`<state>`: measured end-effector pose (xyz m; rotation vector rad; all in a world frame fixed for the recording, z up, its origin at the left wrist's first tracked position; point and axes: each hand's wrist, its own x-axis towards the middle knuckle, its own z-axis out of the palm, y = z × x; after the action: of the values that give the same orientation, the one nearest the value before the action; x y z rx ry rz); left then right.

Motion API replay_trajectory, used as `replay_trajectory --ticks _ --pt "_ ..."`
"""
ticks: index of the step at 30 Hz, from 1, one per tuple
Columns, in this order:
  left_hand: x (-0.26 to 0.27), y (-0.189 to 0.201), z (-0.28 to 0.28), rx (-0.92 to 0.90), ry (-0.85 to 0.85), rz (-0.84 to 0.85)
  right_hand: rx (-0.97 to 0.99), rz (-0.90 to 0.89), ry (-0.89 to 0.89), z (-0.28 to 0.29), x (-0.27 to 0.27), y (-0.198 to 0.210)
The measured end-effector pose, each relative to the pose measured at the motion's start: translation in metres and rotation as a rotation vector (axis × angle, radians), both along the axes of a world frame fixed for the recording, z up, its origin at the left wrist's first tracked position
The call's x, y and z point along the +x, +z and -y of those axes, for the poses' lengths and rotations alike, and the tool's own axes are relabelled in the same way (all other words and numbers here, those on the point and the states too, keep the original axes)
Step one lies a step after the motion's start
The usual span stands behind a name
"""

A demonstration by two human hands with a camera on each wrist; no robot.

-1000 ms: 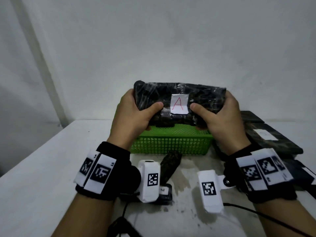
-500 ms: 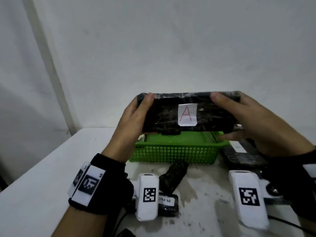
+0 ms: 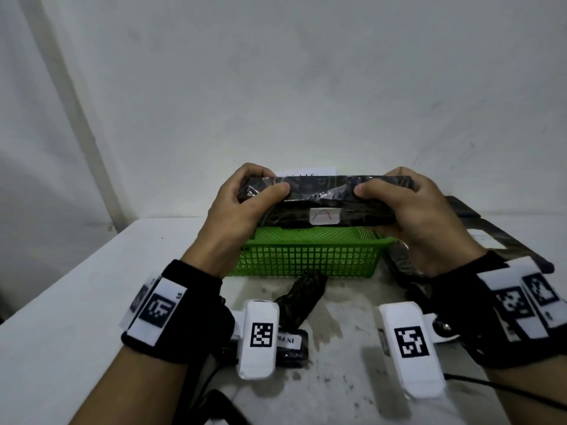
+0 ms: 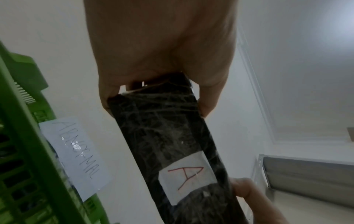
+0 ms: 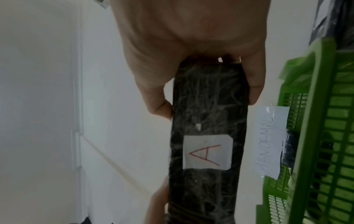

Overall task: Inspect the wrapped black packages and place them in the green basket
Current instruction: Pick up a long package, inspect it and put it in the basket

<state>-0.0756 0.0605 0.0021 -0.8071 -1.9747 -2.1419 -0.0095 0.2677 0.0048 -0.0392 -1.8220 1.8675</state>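
A long black package (image 3: pixel 322 197) wrapped in clear film hangs in the air over the green basket (image 3: pixel 306 259). Its white label with a red "A" (image 3: pixel 323 216) faces me on the lower side. My left hand (image 3: pixel 242 204) grips its left end and my right hand (image 3: pixel 408 207) grips its right end, thumbs on the near face. In the left wrist view the package (image 4: pixel 168 142) runs away from the palm; the right wrist view shows the package (image 5: pixel 208 121) the same way. Both show the basket (image 4: pixel 23 151) (image 5: pixel 321 136) beside it.
More wrapped black packages (image 3: pixel 491 237) lie stacked on the white table right of the basket. A small dark wrapped piece (image 3: pixel 302 297) lies before the basket. A paper note reading "ABNORMAL" (image 4: pixel 76 156) is taped to the basket. The wall stands close behind.
The package has been tipped so its labelled face now points down and toward me, with the top edge showing. My right hand has shifted back to grip the right end.
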Motion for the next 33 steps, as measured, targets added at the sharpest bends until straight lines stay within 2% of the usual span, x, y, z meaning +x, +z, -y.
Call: replay_trajectory --ticks 4,8,12,14,16,18,19,21,24,28,31,33 --pt "0.0 -0.002 -0.005 0.019 0.014 0.012 0.029 -0.059 -0.049 0.0 0.0 0.002" --pt "0.003 0.004 0.0 0.014 0.008 0.011 0.107 -0.152 -0.015 0.003 0.007 0.005" --pt "0.004 0.01 0.006 -0.041 -0.014 0.17 0.181 -0.217 0.015 -0.003 0.01 0.005" --pt "0.005 0.011 0.005 0.032 -0.026 0.193 0.231 -0.157 0.004 -0.005 0.01 0.004" --pt "0.002 0.008 0.004 0.096 0.003 0.17 0.258 0.004 -0.014 -0.003 0.008 0.002" --pt "0.001 0.006 0.004 0.124 -0.006 0.128 0.117 0.171 0.073 -0.002 0.007 0.002" --pt "0.001 0.005 0.005 0.125 -0.024 0.104 0.027 0.198 0.116 -0.002 0.007 0.003" --pt "0.0 0.003 0.005 0.092 -0.035 0.076 -0.033 0.167 0.113 -0.003 0.005 0.002" --pt "-0.002 -0.001 0.004 0.023 -0.005 0.131 -0.026 0.048 0.063 -0.006 0.004 0.002" --pt "-0.007 -0.008 0.0 -0.036 0.092 0.09 0.093 -0.029 -0.007 -0.008 0.003 0.002" --pt "-0.005 -0.008 -0.003 -0.036 0.103 0.047 0.153 -0.104 -0.088 -0.004 0.002 0.002" --pt "-0.003 -0.008 -0.002 -0.027 0.104 0.003 0.173 -0.148 -0.07 -0.002 0.004 0.003"
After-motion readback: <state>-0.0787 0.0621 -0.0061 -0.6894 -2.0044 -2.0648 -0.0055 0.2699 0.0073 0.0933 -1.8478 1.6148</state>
